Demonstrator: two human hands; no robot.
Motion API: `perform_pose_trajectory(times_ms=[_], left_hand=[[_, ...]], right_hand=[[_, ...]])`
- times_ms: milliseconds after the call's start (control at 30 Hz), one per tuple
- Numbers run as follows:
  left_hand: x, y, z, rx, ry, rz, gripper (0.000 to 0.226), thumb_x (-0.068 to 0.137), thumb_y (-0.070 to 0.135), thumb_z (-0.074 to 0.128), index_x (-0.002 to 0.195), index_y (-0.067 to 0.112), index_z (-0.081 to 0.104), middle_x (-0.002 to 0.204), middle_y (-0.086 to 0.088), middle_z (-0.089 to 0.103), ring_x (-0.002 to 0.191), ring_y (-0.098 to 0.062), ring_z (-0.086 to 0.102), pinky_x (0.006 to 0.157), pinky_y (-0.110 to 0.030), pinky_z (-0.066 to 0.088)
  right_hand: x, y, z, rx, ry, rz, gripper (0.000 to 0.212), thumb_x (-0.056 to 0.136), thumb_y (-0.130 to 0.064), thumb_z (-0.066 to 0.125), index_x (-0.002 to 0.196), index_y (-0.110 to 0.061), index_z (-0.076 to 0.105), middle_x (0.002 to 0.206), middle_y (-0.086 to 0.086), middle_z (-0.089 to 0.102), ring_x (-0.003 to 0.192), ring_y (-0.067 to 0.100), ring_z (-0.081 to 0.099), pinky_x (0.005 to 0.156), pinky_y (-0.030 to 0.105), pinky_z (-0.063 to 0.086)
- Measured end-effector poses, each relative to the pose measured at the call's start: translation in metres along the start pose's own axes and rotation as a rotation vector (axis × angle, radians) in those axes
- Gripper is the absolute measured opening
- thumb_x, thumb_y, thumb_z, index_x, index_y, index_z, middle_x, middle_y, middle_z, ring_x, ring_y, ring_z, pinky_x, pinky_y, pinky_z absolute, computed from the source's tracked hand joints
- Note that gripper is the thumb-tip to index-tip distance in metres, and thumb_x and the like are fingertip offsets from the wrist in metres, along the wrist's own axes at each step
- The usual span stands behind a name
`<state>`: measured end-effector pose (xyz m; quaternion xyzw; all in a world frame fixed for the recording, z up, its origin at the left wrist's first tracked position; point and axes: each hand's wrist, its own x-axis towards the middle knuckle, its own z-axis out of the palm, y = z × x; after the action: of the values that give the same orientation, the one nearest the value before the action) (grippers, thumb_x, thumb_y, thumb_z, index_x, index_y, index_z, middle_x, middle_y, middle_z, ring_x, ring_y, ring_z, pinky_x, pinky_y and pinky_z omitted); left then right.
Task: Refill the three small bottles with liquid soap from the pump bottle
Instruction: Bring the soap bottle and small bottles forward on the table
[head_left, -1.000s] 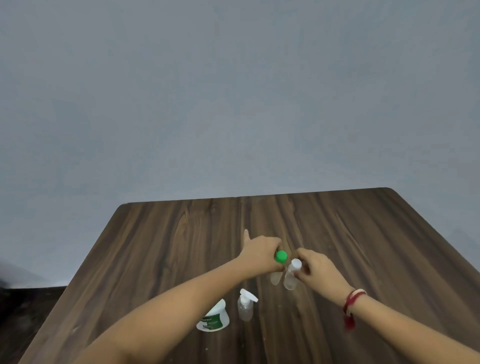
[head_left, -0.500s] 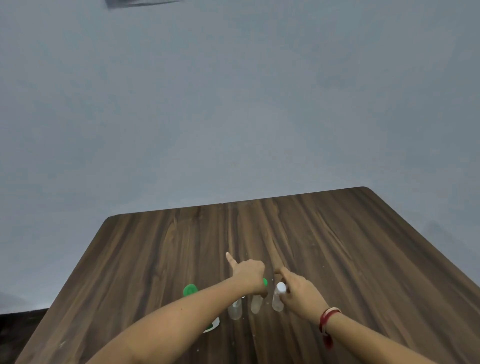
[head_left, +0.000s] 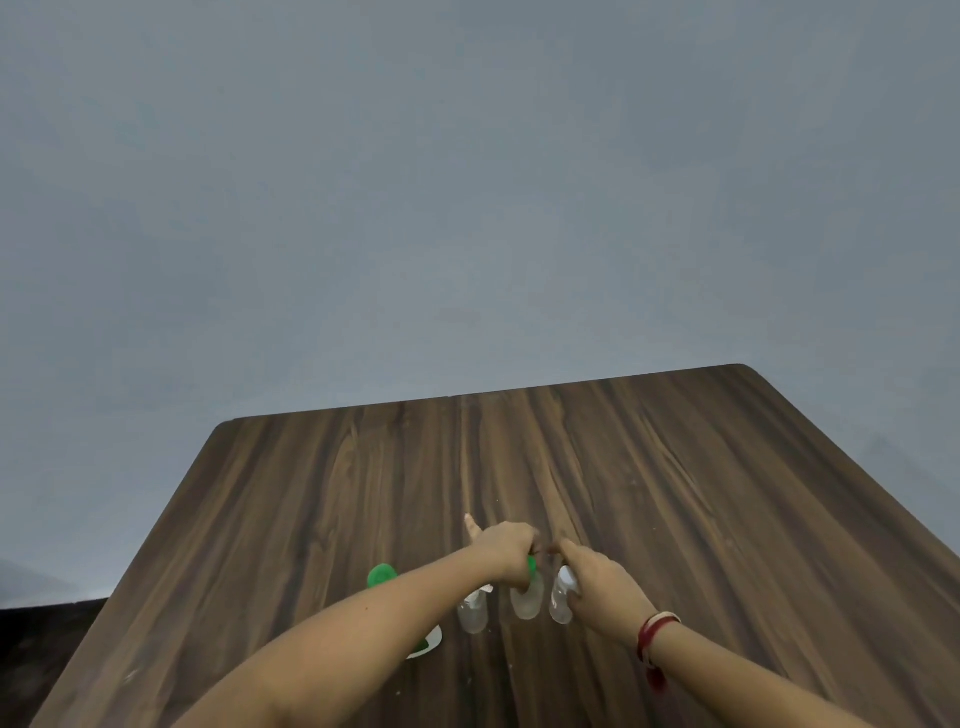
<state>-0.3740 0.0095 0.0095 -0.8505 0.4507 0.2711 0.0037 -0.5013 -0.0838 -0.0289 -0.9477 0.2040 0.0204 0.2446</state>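
Note:
Three small clear bottles stand in a row on the wooden table (head_left: 675, 493). The left small bottle (head_left: 472, 616) has a white top and nobody touches it. My left hand (head_left: 506, 551) curls over the green cap of the middle small bottle (head_left: 526, 603), with one finger pointing away. My right hand (head_left: 597, 577) grips the right small bottle (head_left: 560, 597) just below its white cap. The pump bottle (head_left: 382, 576), white with a green pump head, stands at the left, mostly hidden behind my left forearm.
A plain grey wall rises beyond the table's far edge. The table's left edge runs diagonally near the pump bottle, with dark floor (head_left: 41, 649) beyond it. A red thread band (head_left: 652, 631) sits on my right wrist.
Both hands brought the green-capped and white-capped bottles back toward me, into a row beside the third small bottle. The view tilted upward. In the last half second almost nothing moved.

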Motion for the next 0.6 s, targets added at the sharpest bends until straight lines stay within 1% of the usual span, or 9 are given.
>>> perform_pose_trajectory(times_ms=[67, 133, 167, 233, 267, 333, 467, 533, 600], left_hand=[[0.0021, -0.0021, -0.0025, -0.047, -0.052, 0.042, 0.028, 0.079, 0.007, 0.067, 0.105, 0.016, 0.061, 0.113, -0.006, 0.063, 0.115, -0.026, 0.053, 0.11, -0.065, 0.016], [0.0039, -0.0035, -0.0028, -0.034, -0.095, 0.076, 0.035, 0.078, 0.004, 0.067, 0.11, 0.017, 0.06, 0.113, -0.006, 0.062, 0.112, -0.026, 0.054, 0.106, -0.055, 0.029], [0.0047, -0.0036, -0.0024, -0.016, -0.111, 0.089, 0.039, 0.078, 0.003, 0.067, 0.114, 0.018, 0.059, 0.11, -0.006, 0.061, 0.112, -0.026, 0.054, 0.101, -0.049, 0.034], [0.0081, -0.004, -0.0006, -0.008, -0.125, 0.104, 0.037, 0.078, 0.001, 0.067, 0.111, 0.015, 0.059, 0.103, -0.004, 0.058, 0.107, -0.027, 0.057, 0.087, -0.04, 0.041], [0.0091, -0.0041, -0.0006, -0.012, -0.13, 0.104, 0.034, 0.078, 0.001, 0.068, 0.107, 0.014, 0.059, 0.102, -0.004, 0.058, 0.104, -0.027, 0.058, 0.081, -0.038, 0.043], [0.0095, -0.0043, -0.0019, -0.021, -0.139, 0.097, 0.033, 0.077, 0.001, 0.068, 0.107, 0.012, 0.059, 0.103, -0.006, 0.059, 0.099, -0.026, 0.058, 0.077, -0.036, 0.044], [0.0092, -0.0055, -0.0026, -0.02, -0.139, 0.095, 0.041, 0.076, 0.006, 0.072, 0.115, 0.012, 0.058, 0.116, -0.009, 0.062, 0.106, -0.028, 0.058, 0.078, -0.035, 0.042], [0.0091, -0.0063, -0.0027, -0.027, -0.141, 0.105, 0.04, 0.077, 0.007, 0.072, 0.114, 0.012, 0.059, 0.117, -0.009, 0.062, 0.106, -0.028, 0.058, 0.076, -0.034, 0.043], [0.0087, -0.0073, -0.0042, -0.031, -0.137, 0.115, 0.041, 0.077, 0.008, 0.073, 0.115, 0.012, 0.058, 0.117, -0.009, 0.062, 0.107, -0.028, 0.058, 0.08, -0.036, 0.043]], right_hand=[[0.0013, 0.0005, 0.0009, -0.002, 0.004, -0.007, 0.048, 0.086, -0.007, 0.052, 0.131, -0.023, 0.042, 0.121, -0.001, 0.058, 0.109, 0.014, 0.057, 0.091, 0.024, 0.047], [0.0027, 0.0003, 0.0014, -0.009, 0.002, -0.006, 0.047, 0.086, -0.008, 0.052, 0.131, -0.022, 0.042, 0.119, -0.001, 0.058, 0.107, 0.014, 0.057, 0.088, 0.023, 0.046], [0.003, 0.0003, 0.0013, -0.016, 0.002, -0.005, 0.046, 0.087, -0.008, 0.051, 0.13, -0.021, 0.042, 0.119, 0.0, 0.058, 0.106, 0.015, 0.057, 0.087, 0.023, 0.046], [0.0034, 0.0003, 0.0005, -0.021, 0.003, -0.009, 0.044, 0.086, -0.008, 0.051, 0.128, -0.02, 0.043, 0.117, 0.001, 0.058, 0.104, 0.016, 0.057, 0.085, 0.024, 0.045], [0.0035, 0.0004, 0.0002, -0.022, 0.005, -0.015, 0.044, 0.086, -0.008, 0.051, 0.128, -0.019, 0.044, 0.116, 0.001, 0.058, 0.104, 0.016, 0.057, 0.085, 0.024, 0.045], [0.004, 0.0003, -0.0004, -0.016, 0.001, -0.015, 0.044, 0.085, -0.008, 0.052, 0.127, -0.018, 0.045, 0.116, 0.002, 0.058, 0.104, 0.016, 0.057, 0.084, 0.024, 0.045], [0.0054, 0.0004, 0.0005, 0.011, -0.009, 0.01, 0.043, 0.083, -0.008, 0.052, 0.125, -0.019, 0.045, 0.119, 0.0, 0.057, 0.106, 0.016, 0.057, 0.086, 0.027, 0.047], [0.0051, -0.0006, 0.0013, 0.023, -0.015, 0.009, 0.046, 0.084, -0.009, 0.054, 0.128, -0.02, 0.044, 0.122, -0.001, 0.056, 0.109, 0.015, 0.056, 0.09, 0.026, 0.047], [0.005, -0.0021, 0.0008, 0.03, -0.027, 0.009, 0.05, 0.083, -0.009, 0.056, 0.131, -0.02, 0.042, 0.126, 0.0, 0.054, 0.113, 0.016, 0.055, 0.092, 0.026, 0.046]])
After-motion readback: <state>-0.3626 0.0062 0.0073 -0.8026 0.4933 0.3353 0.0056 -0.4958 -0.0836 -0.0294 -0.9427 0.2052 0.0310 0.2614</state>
